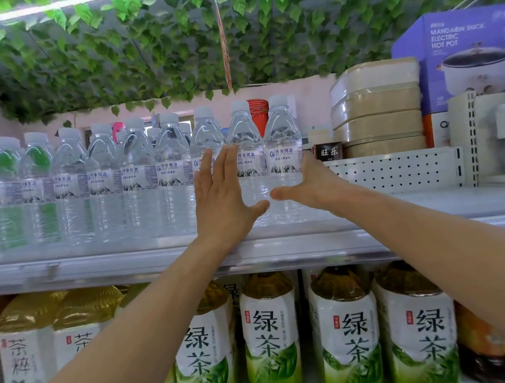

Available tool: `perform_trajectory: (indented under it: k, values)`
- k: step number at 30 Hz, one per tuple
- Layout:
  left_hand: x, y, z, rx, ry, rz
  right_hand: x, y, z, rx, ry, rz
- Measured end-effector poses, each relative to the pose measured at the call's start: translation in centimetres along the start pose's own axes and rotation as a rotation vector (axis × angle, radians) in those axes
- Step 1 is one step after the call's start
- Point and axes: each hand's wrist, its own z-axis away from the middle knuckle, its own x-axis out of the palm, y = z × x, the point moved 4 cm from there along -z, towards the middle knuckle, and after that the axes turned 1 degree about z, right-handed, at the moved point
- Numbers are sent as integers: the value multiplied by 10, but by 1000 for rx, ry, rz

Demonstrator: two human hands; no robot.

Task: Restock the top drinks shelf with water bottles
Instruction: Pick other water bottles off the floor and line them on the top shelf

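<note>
Clear plastic, white caps, white-and-blue labels: water bottles [139, 179] lined along the front of the top shelf [161, 263], upright and touching side to side, more rows behind. Rightmost two in the front row: second-last bottle [247, 150] and end bottle [284, 148], standing side by side near the right end of the row.

Left hand [222, 196] raised flat in front of the row, fingers straight and close together, pointing up, thumb spread toward the right; grip wide, nothing held. Fingertips [231, 151] overlapping the label edge of the second-last bottle; contact with the plastic impossible to tell.

Right hand [312, 182] reaching in from the right, palm against the right side of the end bottle, thumb stretched out low across its front toward the left thumb. Fingers hidden behind the bottle, so grip uncertain: cupping or merely pressing, cannot tell.

Beyond the bottles, a red paper-cup stack [258, 115] between two bottle necks. To the right, stacked beige lidded containers [378, 108], a purple hot pot box [455, 60], a white perforated shelf divider [396, 169]. Overhead, green artificial leaves [150, 50]. Below, large green tea bottles [270, 331] shoulder to shoulder on the lower shelf.
</note>
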Motion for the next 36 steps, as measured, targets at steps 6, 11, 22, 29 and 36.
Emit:
perform_trajectory:
  k: [6,11,22,29,36]
  values:
    - [1,0,-1,-7,-24,1,4,18,4,166,-306,3]
    - [3,0,0,-10,-24,1,6,21,0,119,-300,-12]
    - [1,1,1,-21,-33,15,3,21,2,143,-278,47]
    - [-9,3,2,-8,-48,39,-6,12,13,102,-105,113]
    - [-50,15,40,2,116,180,-34,-14,91,-327,385,580]
